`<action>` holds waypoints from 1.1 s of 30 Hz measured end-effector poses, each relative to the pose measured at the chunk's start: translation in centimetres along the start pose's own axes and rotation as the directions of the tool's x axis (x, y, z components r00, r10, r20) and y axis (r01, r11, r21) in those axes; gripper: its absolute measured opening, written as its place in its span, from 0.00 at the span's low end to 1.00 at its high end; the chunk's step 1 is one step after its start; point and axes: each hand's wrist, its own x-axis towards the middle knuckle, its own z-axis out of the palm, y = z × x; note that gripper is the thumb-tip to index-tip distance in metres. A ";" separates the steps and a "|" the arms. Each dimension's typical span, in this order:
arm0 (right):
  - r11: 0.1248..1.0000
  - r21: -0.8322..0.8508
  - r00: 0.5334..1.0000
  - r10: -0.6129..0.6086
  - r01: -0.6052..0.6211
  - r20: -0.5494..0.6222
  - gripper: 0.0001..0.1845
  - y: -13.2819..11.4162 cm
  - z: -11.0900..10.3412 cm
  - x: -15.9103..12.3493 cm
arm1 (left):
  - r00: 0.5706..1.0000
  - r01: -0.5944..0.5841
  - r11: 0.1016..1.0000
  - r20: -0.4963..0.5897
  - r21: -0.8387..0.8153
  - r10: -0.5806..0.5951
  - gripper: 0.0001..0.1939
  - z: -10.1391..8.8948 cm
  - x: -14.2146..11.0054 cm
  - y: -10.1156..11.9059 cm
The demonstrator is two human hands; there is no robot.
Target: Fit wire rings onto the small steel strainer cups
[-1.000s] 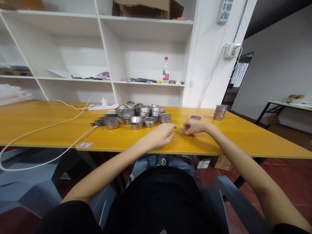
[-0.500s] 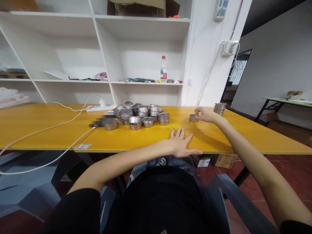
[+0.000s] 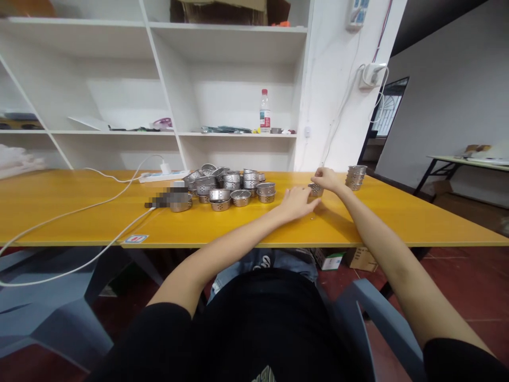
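Observation:
A small perforated metal cup [image 3: 316, 191] stands on the yellow table. My right hand [image 3: 326, 179] is over its rim, fingertips pinched together. Whatever they hold is too small or hidden to make out. My left hand [image 3: 295, 205] reaches in from the left, fingers stretched toward the cup's side and thumb apart. Whether it touches the cup I cannot tell. A tiny shiny piece [image 3: 312, 218] lies on the table just in front of the hands. Left of them is a heap of similar metal cups [image 3: 220, 185], some nested or stacked.
At the right stands a stack of metal cups [image 3: 355, 178]. A power strip [image 3: 165, 175] with white cables lies at the left, near a blurred dark object [image 3: 163, 199]. White shelves [image 3: 238, 135] rise behind the table, holding a bottle [image 3: 264, 112].
My left hand has lifted from the table's front edge and moved forward to the cup. My right hand stays at the cup, now more over its top.

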 end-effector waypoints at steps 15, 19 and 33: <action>0.990 0.131 0.997 0.043 -0.050 0.058 0.07 -0.8 0.7 -1.0 | 0.999 0.038 0.991 -0.025 -0.125 -0.042 0.19 1.4 2.5 -2.8; 0.979 0.194 0.997 0.047 -0.058 0.064 0.07 -1.6 0.3 -1.3 | 0.998 0.060 0.991 -0.008 -0.119 -0.062 0.21 1.7 2.5 -2.9; 0.806 0.590 0.989 -0.047 -0.046 0.141 0.23 -1.5 0.5 -1.5 | 0.999 0.030 0.979 -0.022 -0.202 -0.035 0.06 2.0 3.5 -4.2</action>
